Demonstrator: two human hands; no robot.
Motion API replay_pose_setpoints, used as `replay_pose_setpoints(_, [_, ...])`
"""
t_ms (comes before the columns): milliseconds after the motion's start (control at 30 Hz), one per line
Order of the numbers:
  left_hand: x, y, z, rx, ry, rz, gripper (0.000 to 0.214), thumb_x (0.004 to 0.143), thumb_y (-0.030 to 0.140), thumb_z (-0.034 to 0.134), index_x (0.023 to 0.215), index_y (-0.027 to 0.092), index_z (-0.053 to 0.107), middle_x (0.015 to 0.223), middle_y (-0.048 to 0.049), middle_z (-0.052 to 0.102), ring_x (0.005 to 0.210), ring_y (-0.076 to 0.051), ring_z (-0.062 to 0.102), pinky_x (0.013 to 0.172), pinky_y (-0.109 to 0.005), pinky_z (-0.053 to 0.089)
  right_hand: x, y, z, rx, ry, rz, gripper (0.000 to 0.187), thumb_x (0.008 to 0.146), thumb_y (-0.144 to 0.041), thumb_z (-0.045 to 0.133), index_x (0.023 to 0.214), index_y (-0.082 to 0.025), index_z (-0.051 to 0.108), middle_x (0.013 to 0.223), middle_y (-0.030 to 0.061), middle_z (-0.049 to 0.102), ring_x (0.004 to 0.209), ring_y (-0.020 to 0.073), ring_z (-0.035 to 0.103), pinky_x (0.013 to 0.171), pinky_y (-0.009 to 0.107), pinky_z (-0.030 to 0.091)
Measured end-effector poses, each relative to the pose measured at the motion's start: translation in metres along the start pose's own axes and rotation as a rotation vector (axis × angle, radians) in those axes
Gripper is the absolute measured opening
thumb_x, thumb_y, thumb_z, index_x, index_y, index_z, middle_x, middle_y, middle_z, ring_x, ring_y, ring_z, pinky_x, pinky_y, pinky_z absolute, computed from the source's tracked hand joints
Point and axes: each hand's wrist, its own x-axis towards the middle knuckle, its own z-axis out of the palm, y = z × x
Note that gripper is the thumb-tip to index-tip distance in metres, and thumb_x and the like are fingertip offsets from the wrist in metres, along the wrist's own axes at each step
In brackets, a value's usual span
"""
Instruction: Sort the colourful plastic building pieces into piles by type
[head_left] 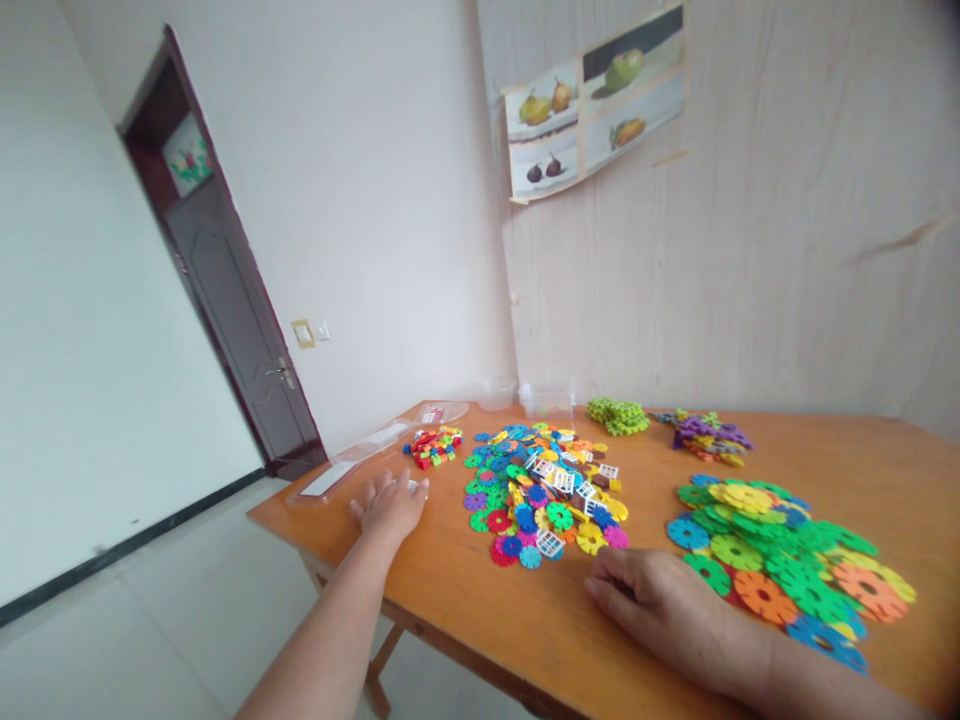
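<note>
An orange table (442, 590) bears a central multicoloured pile (517, 500). Near right of it, the right hand (664, 605) curls loosely, contents unclear; left of it, the left hand (391, 503) spreads flat. A far red-printed label (437, 413) is unreadable.

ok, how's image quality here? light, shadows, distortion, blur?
Head view: light soft and diffuse, no hard shadows near the right hand; head view: door leans steeply, likely lens distortion plus camera tilt; head view: top right corner darkens; head view: small brick pile looks soft, single pieces hard to separate.
</note>
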Motion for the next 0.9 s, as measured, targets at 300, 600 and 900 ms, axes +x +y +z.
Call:
replay_pose_setpoints(300, [0.023, -0.013, 0.008, 0.074, -0.055, 0.169, 0.051, 0.095, 0.044, 0.029, 0.128, 0.022, 0.062, 0.139, -0.0169, 0.056, 0.126, -0.034, 0.053, 0.103, -0.053, 0.040, 0.001, 0.006, 0.004, -0.007, -0.010, 0.001, 0.030, 0.096, -0.039, 0.043, 0.079, -0.024, 0.062, 0.082, 0.0014, 0.074, 0.070, 0.0157, 0.066, 0.064, 0.025, 0.041])
replay_pose_setpoints(600, [0.023, -0.017, 0.009, 0.058, -0.003, 0.103, 0.051, 0.095, 0.045, 0.029, 0.134, 0.027, 0.056, 0.148, -0.0144, 0.049, 0.134, -0.035, 0.046, 0.107, -0.062, 0.032, 0.002, 0.006, 0.005, 0.006, -0.010, -0.005, 0.031, 0.097, -0.040, 0.043, 0.078, -0.023, 0.061, 0.081, 0.0020, 0.073, 0.070, 0.0158, 0.065, 0.063, 0.026, 0.041])
replay_pose_setpoints(900, [0.018, -0.015, 0.008, 0.079, 0.057, 0.147, 0.046, 0.096, 0.041, 0.030, 0.121, 0.024, 0.064, 0.141, -0.0152, 0.055, 0.131, -0.034, 0.048, 0.107, -0.061, 0.032, 0.001, 0.003, 0.003, -0.009, -0.011, -0.003, 0.031, 0.097, -0.039, 0.042, 0.079, -0.023, 0.061, 0.081, 0.0020, 0.072, 0.070, 0.0156, 0.064, 0.063, 0.025, 0.040])
